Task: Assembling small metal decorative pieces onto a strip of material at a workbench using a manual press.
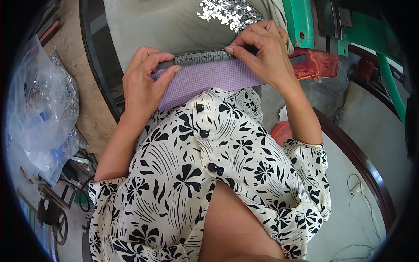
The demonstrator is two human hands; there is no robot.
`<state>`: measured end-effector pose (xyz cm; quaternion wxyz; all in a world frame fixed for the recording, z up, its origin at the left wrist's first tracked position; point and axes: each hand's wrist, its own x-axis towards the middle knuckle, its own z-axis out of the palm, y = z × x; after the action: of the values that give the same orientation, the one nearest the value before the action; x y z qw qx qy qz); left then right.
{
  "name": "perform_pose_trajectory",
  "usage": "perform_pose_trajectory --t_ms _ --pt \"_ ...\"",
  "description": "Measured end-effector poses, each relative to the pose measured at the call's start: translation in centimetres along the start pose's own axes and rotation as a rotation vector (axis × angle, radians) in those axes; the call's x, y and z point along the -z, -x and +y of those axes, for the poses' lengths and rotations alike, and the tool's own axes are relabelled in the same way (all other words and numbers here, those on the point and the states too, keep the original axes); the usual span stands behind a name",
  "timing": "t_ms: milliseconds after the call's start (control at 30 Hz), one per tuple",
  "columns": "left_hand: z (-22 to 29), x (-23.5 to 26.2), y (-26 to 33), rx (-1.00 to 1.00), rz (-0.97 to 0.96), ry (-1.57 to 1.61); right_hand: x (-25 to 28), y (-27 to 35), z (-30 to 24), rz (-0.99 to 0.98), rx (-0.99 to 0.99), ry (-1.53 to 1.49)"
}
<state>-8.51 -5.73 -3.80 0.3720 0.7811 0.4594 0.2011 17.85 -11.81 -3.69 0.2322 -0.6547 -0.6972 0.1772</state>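
Observation:
A narrow grey metal strip with a row of fine upright teeth or pins (203, 57) lies crosswise in front of me, along the far edge of a purple woven-textured pad (209, 77). My left hand (143, 81) has its thumb and index finger closed at the strip's left end, the thumb over the pad. At the right end, my right hand (268, 54) pinches with thumb and forefinger; its other fingers are curled. Just beyond the right hand is a heap of small shiny silver metal pieces (229, 14), spread on a grey-green cloth (148, 22).
A green machine frame (300, 24) stands at the far right, by a red patterned sheet (318, 65). Clear plastic bags (43, 105) with shiny contents are at left. A dark table edge (98, 65) runs beside my left arm. A red round container (283, 132) sits below my right forearm.

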Motion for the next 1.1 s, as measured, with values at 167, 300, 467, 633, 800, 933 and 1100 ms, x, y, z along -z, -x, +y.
perform_pose_trajectory --t_ms 167,300,467,633,800,933,1100 --pt "0.0 0.0 -0.1 -0.01 0.004 0.003 0.0 0.0 0.7 -0.006 -0.005 -0.055" --pt "-0.4 -0.1 0.2 -0.024 0.003 0.012 0.6 -0.7 1.3 0.039 -0.001 -0.089" --pt "-0.4 0.0 0.3 -0.033 0.001 0.003 3.0 -6.0 1.2 0.167 -0.092 -0.092" --pt "-0.2 -0.1 0.2 -0.048 -0.012 0.002 1.4 -10.0 3.5 0.427 0.122 0.075" --pt "-0.3 0.0 0.2 -0.031 -0.003 0.01 1.9 -8.1 3.8 0.245 0.045 0.048" --pt "0.0 0.0 0.0 -0.016 0.01 0.013 1.8 -3.6 2.2 0.042 0.049 -0.149" --pt "0.0 -0.1 -0.2 -0.024 0.011 0.005 1.1 -1.4 1.1 -0.131 -0.046 -0.171"
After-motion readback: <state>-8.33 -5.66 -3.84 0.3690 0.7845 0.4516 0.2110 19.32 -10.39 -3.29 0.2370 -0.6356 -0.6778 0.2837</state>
